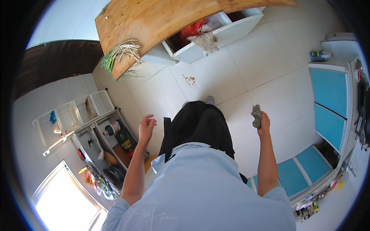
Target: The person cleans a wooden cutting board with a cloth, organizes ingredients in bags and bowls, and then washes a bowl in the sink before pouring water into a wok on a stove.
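Observation:
Out to the right, my right hand [264, 124] grips a crumpled grey-green cloth [256, 116], which sticks out past the fingers above the tiled floor. My left hand [146, 129] hangs free on the other side, fingers apart and slightly curled, holding nothing. Between the two hands are my black trousers or apron [199, 127] and one shoe tip [210, 100]. Ahead on the tiles [214, 66] lies a small scatter of brownish debris [190, 81].
A wooden countertop [162, 20] with green onions [122, 55] spans the front, above an open drawer [228, 31] with a rag [205, 42] draped over its edge. Shelving [95, 138] stands at left. Blue-doored cabinets [329, 89] line the right, with a bottle [319, 55] on top.

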The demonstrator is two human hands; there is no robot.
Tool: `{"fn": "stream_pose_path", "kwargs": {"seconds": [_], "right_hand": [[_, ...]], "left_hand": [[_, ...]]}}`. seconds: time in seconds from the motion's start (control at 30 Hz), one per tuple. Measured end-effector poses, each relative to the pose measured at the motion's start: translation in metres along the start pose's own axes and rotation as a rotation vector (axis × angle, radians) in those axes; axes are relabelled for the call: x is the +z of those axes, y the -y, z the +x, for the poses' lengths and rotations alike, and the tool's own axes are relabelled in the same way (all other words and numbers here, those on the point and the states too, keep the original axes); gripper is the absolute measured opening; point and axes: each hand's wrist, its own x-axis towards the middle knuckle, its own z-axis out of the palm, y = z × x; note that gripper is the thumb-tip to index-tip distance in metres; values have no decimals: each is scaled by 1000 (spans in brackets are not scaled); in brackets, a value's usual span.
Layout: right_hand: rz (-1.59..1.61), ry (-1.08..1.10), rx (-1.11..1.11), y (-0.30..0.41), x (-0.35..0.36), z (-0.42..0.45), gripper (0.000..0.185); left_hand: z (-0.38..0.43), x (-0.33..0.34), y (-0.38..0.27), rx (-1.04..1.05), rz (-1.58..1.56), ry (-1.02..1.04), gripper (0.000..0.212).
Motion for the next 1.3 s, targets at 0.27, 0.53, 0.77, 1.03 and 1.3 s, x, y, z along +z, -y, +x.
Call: {"fn": "stream_pose_path", "kwargs": {"seconds": [0.27, 0.53, 0.77, 1.03, 1.3], "right_hand": [[288, 119, 35, 0, 10, -18, 25], [440, 67, -13, 24, 19, -47, 25], [742, 390, -120, 52, -8, -105, 29], [1134, 522, -205, 54, -71, -163, 24], [1019, 66, -425, 74, -181, -181, 19]], "left_hand": [[20, -2, -18, 101, 71, 50, 23], [65, 11, -40, 207, 109, 154, 22], [119, 43, -64, 381, 171, 313, 21], [67, 213, -238, 604, 96, 885, 25], [-181, 444, -321, 613, 178, 1679, 39]]}}
